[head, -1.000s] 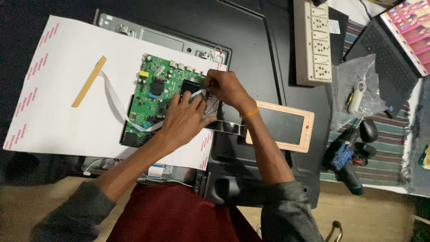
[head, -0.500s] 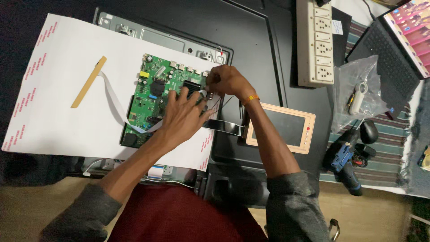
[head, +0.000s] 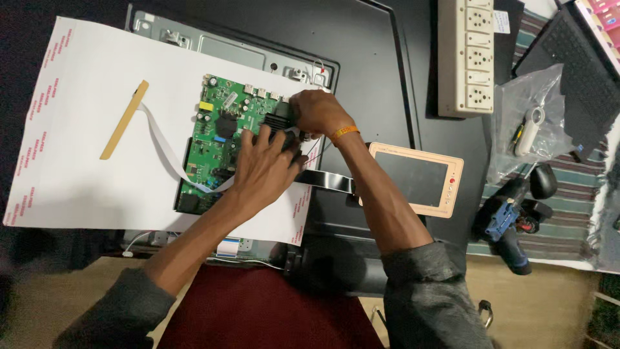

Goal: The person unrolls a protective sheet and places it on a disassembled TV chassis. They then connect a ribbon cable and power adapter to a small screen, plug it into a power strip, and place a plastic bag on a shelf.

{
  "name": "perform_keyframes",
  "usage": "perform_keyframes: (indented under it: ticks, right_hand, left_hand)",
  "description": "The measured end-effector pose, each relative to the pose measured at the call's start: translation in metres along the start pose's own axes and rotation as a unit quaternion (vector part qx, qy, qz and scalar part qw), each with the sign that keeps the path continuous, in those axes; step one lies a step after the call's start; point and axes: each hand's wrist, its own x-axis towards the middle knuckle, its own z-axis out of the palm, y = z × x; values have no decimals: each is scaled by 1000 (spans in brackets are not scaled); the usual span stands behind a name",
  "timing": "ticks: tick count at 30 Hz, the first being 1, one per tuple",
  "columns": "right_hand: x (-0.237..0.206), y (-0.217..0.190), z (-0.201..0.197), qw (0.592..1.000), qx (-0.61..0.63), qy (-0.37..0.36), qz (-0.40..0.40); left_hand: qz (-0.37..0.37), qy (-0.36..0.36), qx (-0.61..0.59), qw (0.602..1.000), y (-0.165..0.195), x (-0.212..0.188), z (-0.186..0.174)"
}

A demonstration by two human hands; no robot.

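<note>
My left hand (head: 261,169) lies flat on the lower right part of the green circuit board (head: 223,139), fingers spread and pressing down, clasping nothing. My right hand (head: 314,111) is curled at the board's right edge, fingertips pinched together around the black heat sink (head: 276,121) and the thin wires there; whether I truly grip a wire or only touch it I cannot tell, since my own knuckles hide the spot. The two hands sit just beside each other, almost touching.

The board rests on a large white sheet (head: 84,148) with red print along its borders. A white flat ribbon cable (head: 165,147) runs from the board's lower left up to a yellow strip (head: 124,120) lying on the sheet. Under the sheet is a big black panel (head: 361,71) with a grey metal bracket (head: 213,45) along its top.

To the right of my right forearm lies a small beige-framed screen device (head: 416,179). Above it is a cream power strip (head: 466,57). Further right on the worktop (head: 575,239), over a striped cloth, are a clear plastic bag (head: 536,126) of small tools, a laptop (head: 581,71) and a blue and black cordless drill (head: 510,226).
</note>
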Motion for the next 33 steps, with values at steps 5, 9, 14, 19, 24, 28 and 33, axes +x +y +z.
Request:
perform_keyframes:
  ticks: [5,9,14,19,24,28,33]
  right_hand:
    - [-9,0,-3,994,-14,94,-47]
    - [-60,17,0,943,275,185,-3]
    - [-143,31,48,847,348,401,-2]
    - [-187,14,83,822,330,463,28]
    - [-191,-6,104,827,247,504,-36]
    - [-182,-5,109,844,223,482,-78]
    - [-176,0,104,857,223,464,-38]
  left_hand:
    - [9,-10,26,1000,1,7,-13]
    - [16,25,-32,999,-12,14,-17]
    - [92,105,-57,989,-32,27,-7]
    - [105,36,-30,993,-36,32,0]
    - [122,45,-30,991,-27,30,0]
    - [156,11,14,988,-22,36,-2]
    - [189,-63,71,977,-19,49,-6]
